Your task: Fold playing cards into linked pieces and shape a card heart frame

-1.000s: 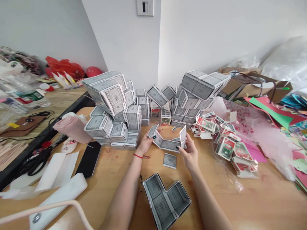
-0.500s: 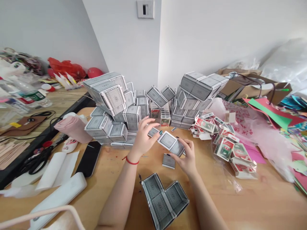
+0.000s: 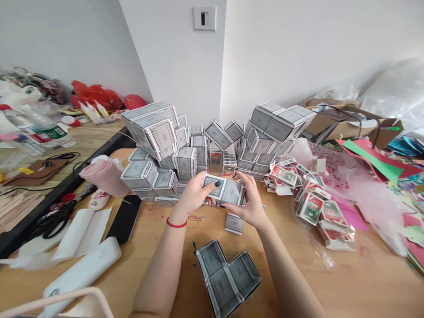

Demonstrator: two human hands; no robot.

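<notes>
Between my hands, above the table, is a piece made of patterned grey playing cards [image 3: 231,191], two card backs side by side. My left hand [image 3: 196,191] grips its left end, thumb on top. The right end sits between the thumb and fingers of my right hand [image 3: 250,196]. A small square folded card [image 3: 233,224] lies on the table just below. Nearer to me stands an L-shaped open box of cards [image 3: 222,282], its hollow compartments facing up.
Stacked card boxes [image 3: 159,132] rise at the back left, others [image 3: 276,121] at the back right. Red and green card packs [image 3: 313,207] lie in a heap at right. A black phone [image 3: 124,219], scissors [image 3: 59,219] and a white device [image 3: 82,274] are at left.
My left hand has come down from over the cards and closed on their left end. The card piece has shifted slightly left and is more level. The view has shifted a little.
</notes>
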